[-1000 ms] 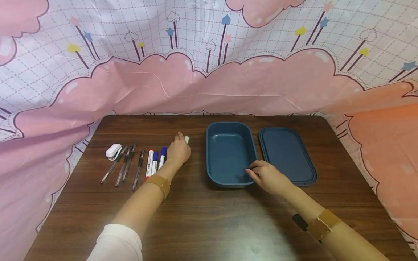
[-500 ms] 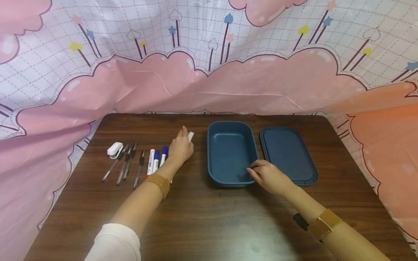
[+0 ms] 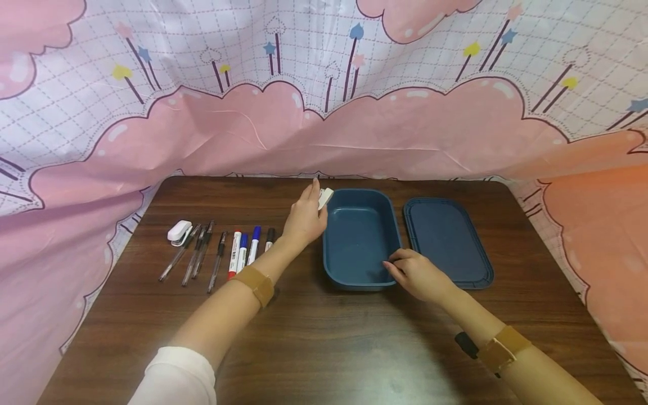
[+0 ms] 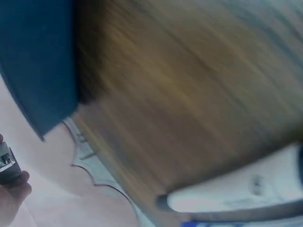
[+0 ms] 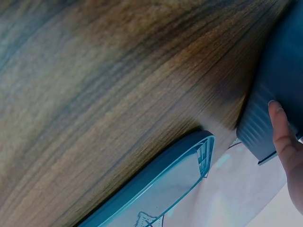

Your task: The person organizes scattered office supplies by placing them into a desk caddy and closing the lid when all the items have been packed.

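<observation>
My left hand (image 3: 306,218) grips a small white block-shaped thing (image 3: 325,197) at the left rim of the blue box (image 3: 356,275). In the left wrist view, the end of the block-shaped thing (image 4: 7,161) looks grey with a dark detail; its exact kind is unclear. My right hand (image 3: 417,274) pinches the box's near right corner, thumb over the inside and fingers against the outer wall. In the right wrist view, a finger (image 5: 280,125) lies against the ribbed outside wall (image 5: 258,118). The box's bottom shows bare.
The dark blue lid (image 3: 448,242) lies right of the box. To the left are a red marker (image 3: 234,253), blue markers (image 3: 253,244), a black marker (image 3: 270,239), several clear gel pens (image 3: 217,261) and a white mini stapler (image 3: 179,232). A patterned curtain (image 3: 324,135) stands behind the table.
My left hand has lifted and moved right and away from me with the white block-shaped thing, from beside the markers to the box's rim. The black marker has come into view. My right hand stays put.
</observation>
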